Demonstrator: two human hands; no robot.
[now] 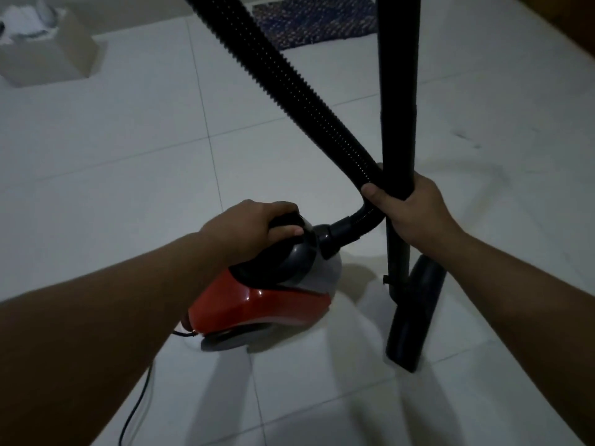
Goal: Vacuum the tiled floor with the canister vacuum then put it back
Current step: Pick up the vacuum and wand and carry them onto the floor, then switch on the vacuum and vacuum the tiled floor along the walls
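Observation:
A red and grey canister vacuum (257, 304) is low in the middle of the view, above the white tiled floor (128, 156). My left hand (254, 226) is closed around its black carry handle on top. My right hand (409, 207) grips the upright black wand (397, 91) together with the ribbed black hose (289, 82), which loops from the canister's front up and out of view. The wand's black floor nozzle (415, 317) points down at the tiles beside the canister. A thin black power cord (138, 403) trails toward the bottom edge.
A cardboard box (48, 56) with white items inside stands at the far left. A dark patterned mat (315, 20) lies at the far side near a wall. A brown edge shows at the top right corner.

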